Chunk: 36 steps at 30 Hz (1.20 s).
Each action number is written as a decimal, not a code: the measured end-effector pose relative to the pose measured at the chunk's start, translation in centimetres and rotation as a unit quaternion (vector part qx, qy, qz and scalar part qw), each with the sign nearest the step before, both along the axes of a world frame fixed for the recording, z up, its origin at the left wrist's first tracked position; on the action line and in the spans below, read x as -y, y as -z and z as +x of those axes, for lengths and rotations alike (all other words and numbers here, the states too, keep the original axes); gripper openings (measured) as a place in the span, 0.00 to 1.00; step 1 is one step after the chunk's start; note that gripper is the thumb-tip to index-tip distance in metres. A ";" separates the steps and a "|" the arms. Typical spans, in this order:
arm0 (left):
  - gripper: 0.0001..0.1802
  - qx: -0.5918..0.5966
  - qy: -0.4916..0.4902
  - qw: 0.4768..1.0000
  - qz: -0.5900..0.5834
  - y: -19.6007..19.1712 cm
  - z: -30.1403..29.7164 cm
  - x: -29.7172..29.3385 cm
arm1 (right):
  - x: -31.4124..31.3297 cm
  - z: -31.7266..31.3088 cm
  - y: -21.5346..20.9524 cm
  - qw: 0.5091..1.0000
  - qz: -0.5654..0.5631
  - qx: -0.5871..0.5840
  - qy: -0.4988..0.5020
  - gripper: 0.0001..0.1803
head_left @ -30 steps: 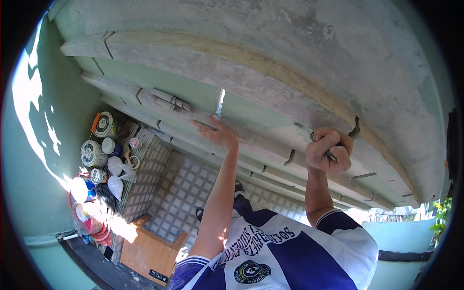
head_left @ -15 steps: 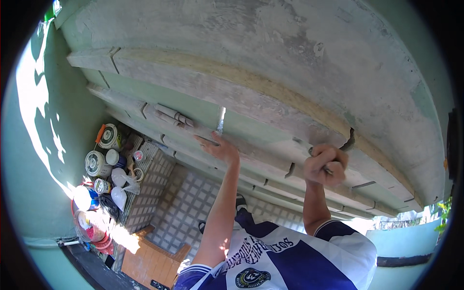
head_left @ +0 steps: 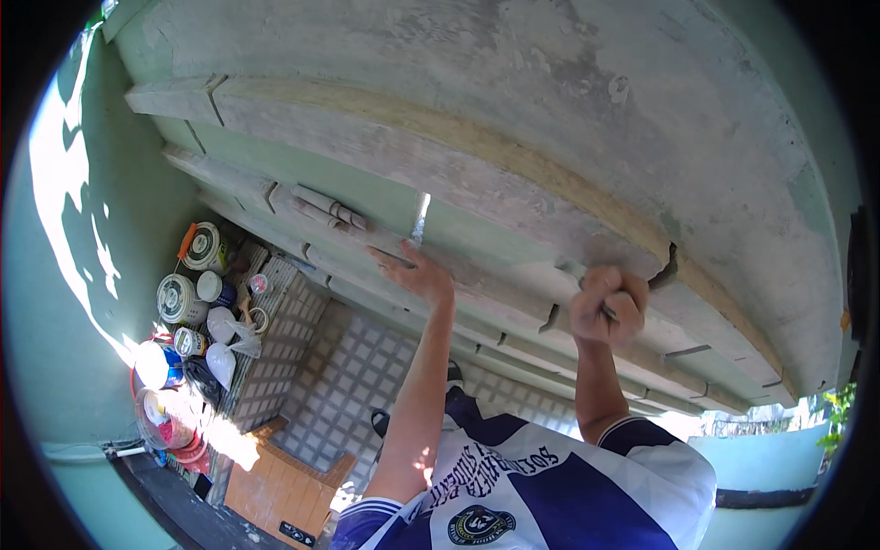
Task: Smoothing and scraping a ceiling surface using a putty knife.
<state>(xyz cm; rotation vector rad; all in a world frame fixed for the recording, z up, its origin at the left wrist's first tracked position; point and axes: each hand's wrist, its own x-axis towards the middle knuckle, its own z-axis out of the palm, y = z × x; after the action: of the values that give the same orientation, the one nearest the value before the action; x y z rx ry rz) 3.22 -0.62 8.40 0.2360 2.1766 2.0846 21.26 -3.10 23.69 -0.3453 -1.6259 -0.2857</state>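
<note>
My left hand [head_left: 423,278] rests on a pale ledge [head_left: 481,295] of the wall with its fingers stretched out, and I see nothing held in it. Closed into a fist, my right hand [head_left: 609,307] grips a small flat grey tool [head_left: 570,268]. Most of this tool is hidden by the fingers and it is blurred, so its exact kind does not show. That hand is just below the underside of a thick curved beam [head_left: 440,137], close to a dark gap [head_left: 669,264] in it. Several grey rolled pieces [head_left: 328,209] lie on the ledge left of my left hand.
Lidded buckets [head_left: 203,246], plastic bags [head_left: 221,365] and a red tub [head_left: 191,454] crowd a corrugated surface at the left. Beneath are a tiled floor [head_left: 344,371] and an orange-brown wooden piece [head_left: 275,490]. A green wall [head_left: 137,202] stands at the left.
My right hand has shifted slightly left and up along the beam, still gripping the grey tool. The left hand stays on the ledge. The whole view has tilted a little.
</note>
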 end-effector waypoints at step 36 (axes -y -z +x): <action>0.36 0.001 -0.006 1.000 0.011 0.5 -0.2 -0.4 | -1.0 -0.9 -0.6 0.999 0.024 -0.016 0.043 0.16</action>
<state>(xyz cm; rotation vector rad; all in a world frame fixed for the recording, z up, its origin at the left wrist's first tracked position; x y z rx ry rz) 2.99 -0.26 7.90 0.2240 2.1604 2.1159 20.35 -2.12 24.31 -0.3816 -1.5721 -0.3813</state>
